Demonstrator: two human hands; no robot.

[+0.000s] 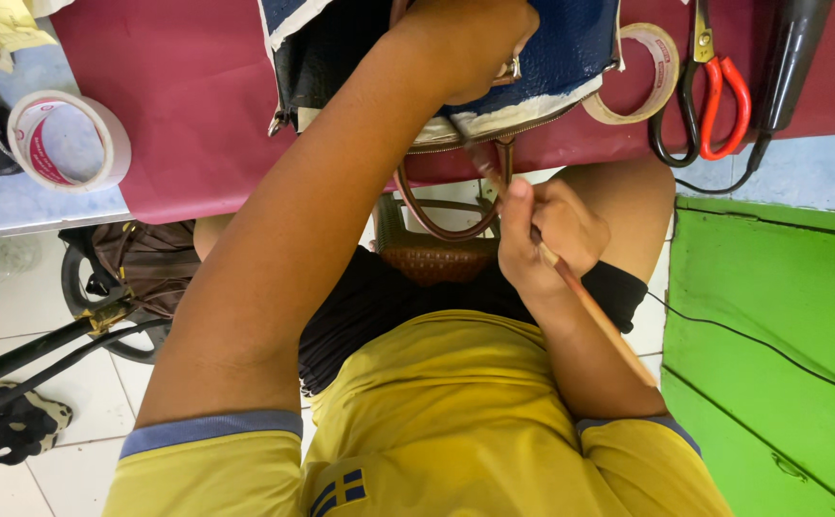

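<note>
A dark blue handbag (566,53) with white masked edges lies on the maroon sheet (197,105) over the table. My left hand (470,43) is pressed down on top of the bag, holding it. Its brown handle (436,215) hangs over the table edge toward my lap. My right hand (546,235) grips a thin wooden-handled brush (580,292), whose tip touches the bag's lower edge near the zipper.
A tape roll (647,72) and red-handled scissors (719,91) lie right of the bag, beside a black tool with a cord (790,57). Another tape roll (68,144) sits at the left. A brown bag (149,263) hangs below the table. A green surface (781,306) is at the right.
</note>
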